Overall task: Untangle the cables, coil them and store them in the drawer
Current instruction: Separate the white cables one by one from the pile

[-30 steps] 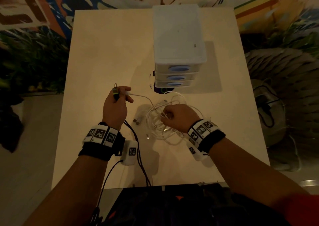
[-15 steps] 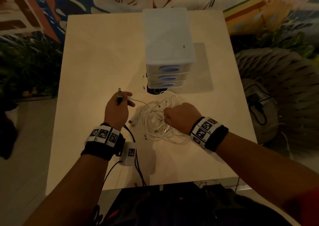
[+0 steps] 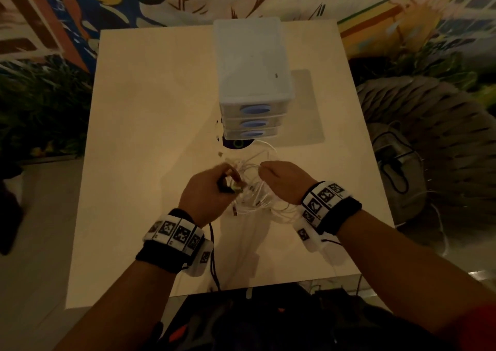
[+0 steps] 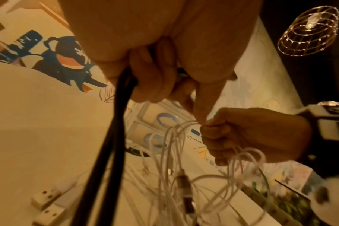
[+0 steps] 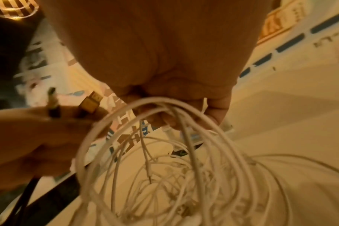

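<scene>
A tangle of white cables (image 3: pixel 255 189) hangs between my hands above the table (image 3: pixel 150 136). My right hand (image 3: pixel 281 181) is curled round several loops of the white cables (image 5: pixel 164 137). My left hand (image 3: pixel 206 189) grips a doubled black cable (image 4: pixel 114 130), and its two gold plugs (image 5: pixel 87 104) stick up from the fist. The left thumb and forefinger reach toward the white strands (image 4: pixel 184 137) by the right hand (image 4: pixel 242 134). A white three-drawer unit (image 3: pixel 252 82) with blue handles stands behind, all drawers shut.
White USB plugs (image 4: pixel 46 204) lie on the table under the left hand. A dark round object (image 3: pixel 237 143) sits at the foot of the drawer unit. The black cable (image 3: pixel 213 256) trails off the table's near edge. A grey ribbed pouf (image 3: pixel 429 136) stands right of the table.
My left hand has moved right with the black cable, from well apart to right beside the right hand. The white bundle has risen off the table.
</scene>
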A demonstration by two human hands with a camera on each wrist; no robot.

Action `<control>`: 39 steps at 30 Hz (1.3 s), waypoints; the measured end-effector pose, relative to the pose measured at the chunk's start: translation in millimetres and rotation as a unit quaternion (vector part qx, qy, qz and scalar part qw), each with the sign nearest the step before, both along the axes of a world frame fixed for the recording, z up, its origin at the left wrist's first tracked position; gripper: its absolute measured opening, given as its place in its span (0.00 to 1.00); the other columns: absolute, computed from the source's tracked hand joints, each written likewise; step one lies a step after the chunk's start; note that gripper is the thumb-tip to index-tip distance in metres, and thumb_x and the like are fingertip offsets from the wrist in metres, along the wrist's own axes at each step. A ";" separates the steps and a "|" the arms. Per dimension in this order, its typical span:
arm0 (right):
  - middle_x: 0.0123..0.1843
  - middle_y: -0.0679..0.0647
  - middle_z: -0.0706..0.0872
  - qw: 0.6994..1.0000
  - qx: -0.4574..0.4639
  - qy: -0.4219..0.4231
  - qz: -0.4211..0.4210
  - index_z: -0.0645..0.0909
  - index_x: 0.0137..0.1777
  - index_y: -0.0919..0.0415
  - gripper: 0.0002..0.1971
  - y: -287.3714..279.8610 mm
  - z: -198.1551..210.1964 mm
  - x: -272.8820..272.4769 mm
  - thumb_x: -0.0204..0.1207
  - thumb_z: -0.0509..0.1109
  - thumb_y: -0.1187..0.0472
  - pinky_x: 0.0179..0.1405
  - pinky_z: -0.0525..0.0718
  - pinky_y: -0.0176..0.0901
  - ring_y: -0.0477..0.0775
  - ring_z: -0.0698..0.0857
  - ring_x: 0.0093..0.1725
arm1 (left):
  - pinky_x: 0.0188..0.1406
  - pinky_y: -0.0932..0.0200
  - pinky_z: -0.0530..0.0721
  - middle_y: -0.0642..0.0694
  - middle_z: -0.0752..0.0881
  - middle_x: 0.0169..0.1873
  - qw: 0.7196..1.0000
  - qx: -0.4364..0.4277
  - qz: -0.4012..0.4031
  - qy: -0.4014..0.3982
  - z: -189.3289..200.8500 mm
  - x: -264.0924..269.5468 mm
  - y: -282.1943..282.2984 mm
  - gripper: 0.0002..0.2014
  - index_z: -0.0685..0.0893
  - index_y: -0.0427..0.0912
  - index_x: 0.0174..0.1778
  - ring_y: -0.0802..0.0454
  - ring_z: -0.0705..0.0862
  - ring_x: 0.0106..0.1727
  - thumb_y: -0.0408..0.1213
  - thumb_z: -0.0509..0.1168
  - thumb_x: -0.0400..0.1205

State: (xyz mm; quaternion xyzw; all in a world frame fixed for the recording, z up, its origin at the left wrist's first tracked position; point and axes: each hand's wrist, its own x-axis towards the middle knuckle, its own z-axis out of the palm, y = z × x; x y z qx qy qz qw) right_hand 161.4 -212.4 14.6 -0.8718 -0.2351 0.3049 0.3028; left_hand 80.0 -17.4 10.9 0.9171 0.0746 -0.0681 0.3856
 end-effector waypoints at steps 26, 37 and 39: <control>0.62 0.47 0.81 0.986 0.091 -0.130 -0.052 0.78 0.69 0.48 0.23 -21.2 -4.4 3.5 0.76 0.74 0.46 0.60 0.80 0.42 0.45 0.81 0.57 | 0.38 0.60 0.74 0.51 0.85 0.47 0.995 0.089 0.007 -0.041 -4.9 2.6 -14.2 0.11 0.90 0.50 0.55 0.44 0.86 0.45 0.39 0.76 0.77; 0.37 0.45 0.87 0.974 0.096 -0.200 0.035 0.81 0.49 0.54 0.09 -8.4 32.8 10.0 0.85 0.63 0.53 0.47 0.81 0.56 0.49 0.80 0.40 | 0.42 0.56 0.78 0.52 0.87 0.52 0.996 0.086 -0.020 -0.012 -7.3 2.5 -13.3 0.12 0.82 0.53 0.57 0.48 0.86 0.49 0.44 0.74 0.79; 0.39 0.46 0.89 0.982 0.119 -0.144 0.004 0.78 0.50 0.56 0.07 -10.4 40.4 8.6 0.88 0.60 0.56 0.48 0.81 0.54 0.49 0.83 0.41 | 0.46 0.55 0.81 0.51 0.87 0.55 0.995 0.091 -0.024 0.023 -15.5 2.2 -11.0 0.17 0.82 0.55 0.62 0.46 0.86 0.53 0.42 0.74 0.78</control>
